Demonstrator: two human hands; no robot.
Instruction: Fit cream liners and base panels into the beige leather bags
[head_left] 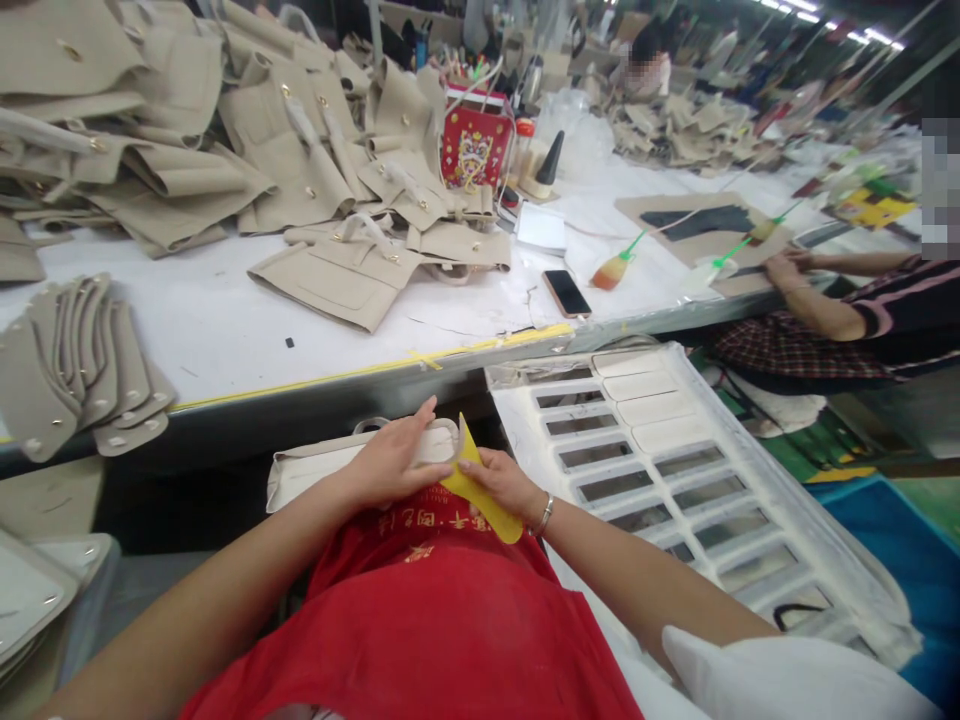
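In my lap, against the table edge, lies a beige bag piece (315, 468) with a pale inner face and a rounded right end. My left hand (394, 458) grips it from above, thumb on the near side and fingers over the far side. A thin yellow plastic scraper (495, 508) is pinched in my right hand (506, 482), its pointed upper end touching or very close to the rounded end of the piece. Part of the piece is hidden beneath my left hand.
Beige bag parts (300, 150) are heaped on the white table (225, 350), with stacked straps (97, 360) at left. A phone (567, 294) and a glue bottle (611, 270) lie near its edge. A slatted white rack (690, 480) stands at right, near a co-worker's arm (825, 300).
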